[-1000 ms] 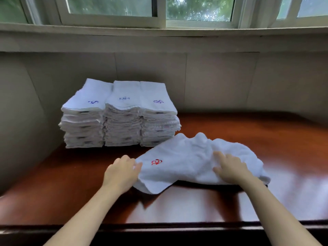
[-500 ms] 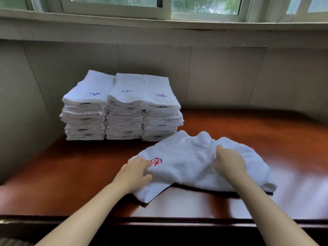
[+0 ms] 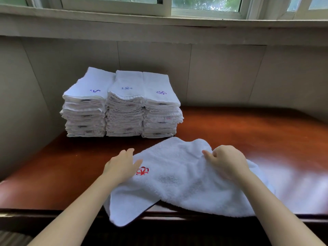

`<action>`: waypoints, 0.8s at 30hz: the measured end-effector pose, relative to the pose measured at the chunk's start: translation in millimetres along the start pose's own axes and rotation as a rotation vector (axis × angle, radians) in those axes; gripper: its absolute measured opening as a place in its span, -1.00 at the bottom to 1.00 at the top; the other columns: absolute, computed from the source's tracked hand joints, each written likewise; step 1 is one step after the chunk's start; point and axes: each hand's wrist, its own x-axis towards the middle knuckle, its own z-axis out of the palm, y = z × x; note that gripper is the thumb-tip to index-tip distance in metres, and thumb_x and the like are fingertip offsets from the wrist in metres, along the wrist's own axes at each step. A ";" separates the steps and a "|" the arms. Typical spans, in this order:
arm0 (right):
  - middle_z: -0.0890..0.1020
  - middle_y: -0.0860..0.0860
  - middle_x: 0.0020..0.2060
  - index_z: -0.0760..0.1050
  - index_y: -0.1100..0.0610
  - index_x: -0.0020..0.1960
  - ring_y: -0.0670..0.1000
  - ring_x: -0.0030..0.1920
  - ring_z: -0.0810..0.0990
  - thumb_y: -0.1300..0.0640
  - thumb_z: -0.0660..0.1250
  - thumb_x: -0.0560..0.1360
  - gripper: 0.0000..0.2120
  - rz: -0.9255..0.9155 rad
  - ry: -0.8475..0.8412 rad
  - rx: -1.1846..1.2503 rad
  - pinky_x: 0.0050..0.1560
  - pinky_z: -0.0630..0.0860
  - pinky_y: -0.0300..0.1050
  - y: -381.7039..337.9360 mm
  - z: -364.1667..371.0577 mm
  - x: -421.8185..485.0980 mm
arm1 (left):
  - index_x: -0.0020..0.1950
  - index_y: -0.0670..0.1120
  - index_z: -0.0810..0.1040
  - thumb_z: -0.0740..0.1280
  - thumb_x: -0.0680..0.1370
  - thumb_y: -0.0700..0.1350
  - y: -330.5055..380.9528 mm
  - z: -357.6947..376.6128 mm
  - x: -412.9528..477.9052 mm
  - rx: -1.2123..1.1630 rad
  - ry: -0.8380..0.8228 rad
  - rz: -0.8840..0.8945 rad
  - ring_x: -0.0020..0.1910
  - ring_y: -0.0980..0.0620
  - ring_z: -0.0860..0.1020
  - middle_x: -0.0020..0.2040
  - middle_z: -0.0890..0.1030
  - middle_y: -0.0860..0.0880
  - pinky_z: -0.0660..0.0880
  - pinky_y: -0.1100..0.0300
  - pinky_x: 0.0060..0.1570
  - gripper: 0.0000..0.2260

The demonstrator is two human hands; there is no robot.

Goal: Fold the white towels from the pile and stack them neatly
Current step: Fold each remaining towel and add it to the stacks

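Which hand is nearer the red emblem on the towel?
Left. The left hand lies right beside the red emblem, thumb almost touching; the right hand holds the towel farther right.

window (image 3: 205, 4) — daylight | tiled wall (image 3: 225, 75) | glossy wooden table (image 3: 248, 132)

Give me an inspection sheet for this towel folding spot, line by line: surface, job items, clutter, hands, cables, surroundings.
Surface: glossy reddish-brown wooden table, glare at the right.
Job's things: loose white towel with a red emblem lies spread at the front, one corner hanging over the near edge; three folded towel stacks stand side by side at the back left, blue emblems on top.
Clutter: nothing seen.
Hands: left hand rests flat on the towel's left edge beside the emblem; right hand rests on the towel's right part, fingers curled, whether pinching cloth cannot be told.
Cables: nothing seen.
Surroundings: tiled wall behind, window ledge above.
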 end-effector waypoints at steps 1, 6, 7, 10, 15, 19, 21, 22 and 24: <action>0.39 -0.02 -0.40 0.34 0.16 -0.42 0.00 -0.35 0.37 -0.13 0.19 0.55 -0.51 -0.045 0.013 0.051 -0.41 0.24 -0.13 -0.9 1.6 -0.5 | 0.48 -0.09 0.20 0.12 0.60 0.20 -1.1 1.8 1.4 -0.015 -0.037 -0.029 0.28 -0.20 0.45 0.38 0.37 -0.11 0.41 0.02 0.17 -0.44; 0.43 -0.04 -0.08 0.32 0.03 -0.03 0.00 -0.11 0.46 0.16 0.26 0.52 -0.88 -0.201 -0.275 0.324 -0.12 0.40 -0.13 -7.2 7.6 -3.9 | 0.13 -0.09 0.40 0.22 0.57 0.07 -6.2 7.7 5.3 -0.077 -0.061 -0.039 0.04 -0.13 0.52 0.10 0.55 -0.08 0.42 0.09 -0.11 -0.73; 0.43 -0.05 -0.10 0.32 0.00 -0.07 -0.05 -0.16 0.44 0.26 0.23 0.48 -0.82 -0.224 -0.307 0.351 -0.19 0.38 -0.21 -8.8 7.7 -4.8 | 0.06 -0.09 0.39 0.22 0.57 0.00 -6.5 7.7 5.3 -0.117 -0.029 -0.037 -0.01 -0.14 0.53 0.04 0.56 -0.08 0.40 0.10 -0.17 -0.81; 0.43 -0.11 -0.22 0.40 -0.05 -0.25 -0.17 -0.31 0.40 0.38 0.20 0.32 -0.68 -0.219 -0.442 0.557 -0.37 0.30 -0.39 -14.6 -1.5 -7.9 | -0.02 -0.13 0.30 0.19 0.56 -0.17 -2.0 2.0 4.2 -0.373 0.231 -0.064 -0.05 -0.24 0.52 -0.04 0.57 -0.18 0.37 0.04 -0.18 -0.92; 0.67 -0.13 -0.09 0.65 0.04 -0.10 -0.11 0.05 0.60 0.19 0.36 0.29 -0.79 -0.391 -0.780 0.902 0.15 0.42 -0.38 -21.8 -26.7 -13.5 | 0.33 -0.14 0.19 0.10 0.51 -0.37 6.2 -12.5 6.0 -0.851 0.521 -0.114 0.13 -0.31 0.46 0.27 0.43 -0.30 0.27 0.10 -0.09 -0.59; 0.69 0.00 -0.04 0.66 0.03 -0.04 -0.04 0.01 0.64 0.26 0.33 0.41 -0.78 -0.303 -0.595 0.958 0.09 0.55 -0.14 -30.4 -22.7 -13.8 | 0.53 -0.04 -0.01 0.19 0.42 -0.39 1.7 -1.7 -0.2 -0.596 0.333 -0.112 0.38 -0.27 0.26 0.52 -0.02 -0.24 0.28 0.06 0.18 -0.26; 0.60 -0.06 0.13 0.52 -0.04 0.17 -0.03 0.17 0.53 0.25 0.30 0.41 -0.63 -0.254 -0.348 0.512 0.19 0.47 -0.04 -27.3 -11.9 -7.5 | 0.54 -0.01 0.06 0.19 0.38 -0.40 6.3 1.5 -2.6 -0.442 0.332 -0.019 0.47 -0.22 0.10 0.53 -0.05 -0.22 0.15 0.04 0.37 -0.24; 0.51 -0.06 0.25 0.40 -0.05 0.33 0.00 0.28 0.43 0.19 0.31 0.42 -0.52 -0.238 -0.347 0.283 0.27 0.39 -0.02 -24.7 -7.3 -5.1 | 0.53 -0.01 0.13 0.17 0.37 -0.41 10.9 1.1 -3.4 -0.378 0.342 0.062 0.50 -0.18 0.05 0.55 -0.03 -0.19 0.08 0.05 0.42 -0.25; 0.39 -0.06 0.38 0.21 -0.06 0.47 0.01 0.35 0.37 0.09 0.29 0.46 -0.40 -0.158 -0.520 0.167 0.36 0.29 -0.03 -18.3 -2.6 -1.9 | 0.49 -0.03 0.27 0.15 0.35 -0.42 22.4 0.1 -4.4 -0.240 0.353 0.288 0.54 -0.08 0.00 0.55 0.07 -0.11 -0.03 0.12 0.45 -0.29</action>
